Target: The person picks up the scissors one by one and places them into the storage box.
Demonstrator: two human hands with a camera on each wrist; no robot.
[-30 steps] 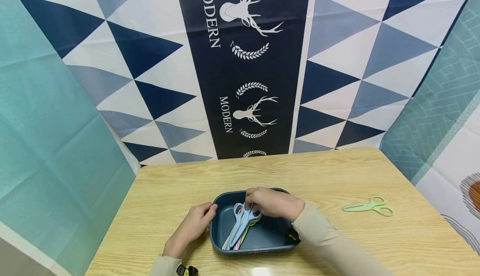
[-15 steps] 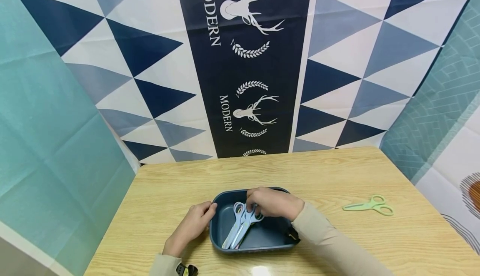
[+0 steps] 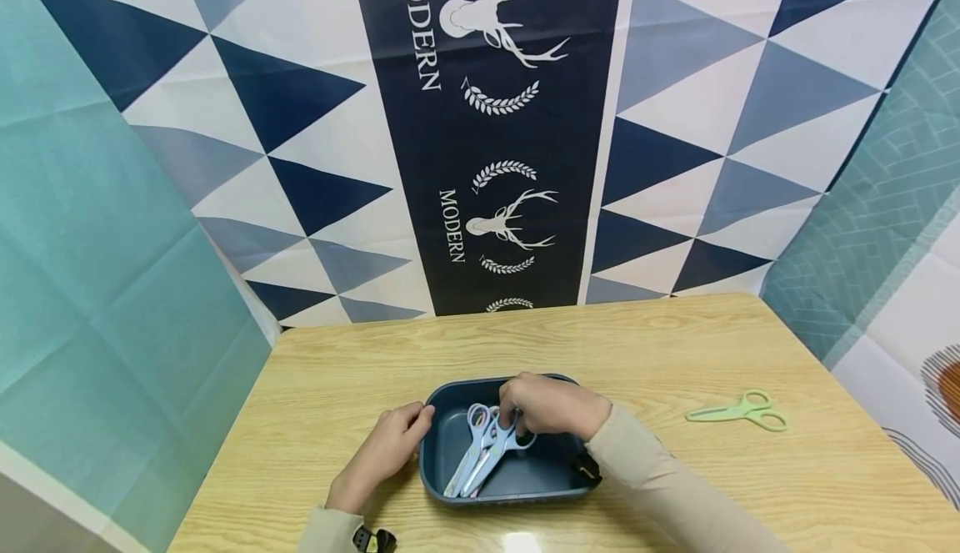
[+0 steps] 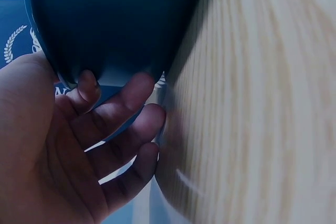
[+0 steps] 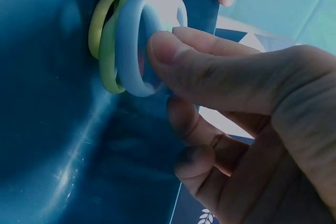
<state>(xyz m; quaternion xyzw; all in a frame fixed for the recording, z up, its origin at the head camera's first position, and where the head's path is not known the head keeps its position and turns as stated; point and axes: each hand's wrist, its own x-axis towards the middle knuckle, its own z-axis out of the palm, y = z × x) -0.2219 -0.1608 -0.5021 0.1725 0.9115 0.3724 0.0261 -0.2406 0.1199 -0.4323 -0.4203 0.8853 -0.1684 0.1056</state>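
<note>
A dark blue bin [image 3: 543, 478] stands on the table with several scissors piled in its left half. At its left end my left hand [image 3: 388, 446] holds the wall, thumb at the rim and fingers against the outside in the left wrist view. My right hand [image 3: 552, 405] reaches in over the far side and pinches a handle loop of the light blue scissors [image 3: 491, 457] between thumb and index finger. Beside that loop in the right wrist view hang a green handle [image 5: 107, 69] and a yellow-green handle [image 5: 95, 24]. The lower scissors are mostly hidden.
Green scissors [image 3: 742, 411] lie alone on the wooden table [image 3: 360, 361], right of the bin. A patterned cloth [image 3: 510, 136] hangs behind the table's far edge. Teal cloth [image 3: 97, 269] hangs on the left.
My right hand has shifted slightly right inside the bin, and the handles of the light blue scissors have moved right with it. My left hand stays at the bin's left end.
</note>
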